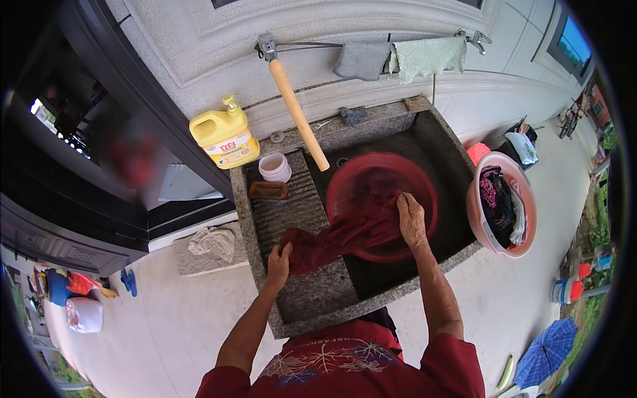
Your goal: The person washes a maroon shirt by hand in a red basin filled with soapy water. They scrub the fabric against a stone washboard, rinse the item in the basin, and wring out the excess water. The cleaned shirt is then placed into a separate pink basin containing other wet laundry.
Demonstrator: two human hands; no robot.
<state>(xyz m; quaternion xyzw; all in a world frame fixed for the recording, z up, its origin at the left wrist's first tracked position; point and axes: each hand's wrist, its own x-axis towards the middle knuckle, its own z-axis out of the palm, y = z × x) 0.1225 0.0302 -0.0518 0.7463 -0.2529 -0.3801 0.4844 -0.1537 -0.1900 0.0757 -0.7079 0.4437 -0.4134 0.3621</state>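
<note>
A wet dark red garment (348,233) is stretched between my hands, one end over the ridged washboard (292,205), the rest hanging into a red basin (432,192). My left hand (279,263) is closed around the end lying on the washboard side. Over the basin's right part, my right hand (411,217) pinches the other end, fingers pressed together. Dark liquid or cloth shows inside the basin; which, I cannot tell. The basin stands in the deep part of a stone sink (458,156).
Along the sink's left side stand a yellow detergent jug (225,136), a white tub (275,168) and a wooden brush (269,191). A tan tube (298,113) hangs from a tap. At right is a pink basin of clothes (474,205). Cloths (428,58) hang on the wall rail.
</note>
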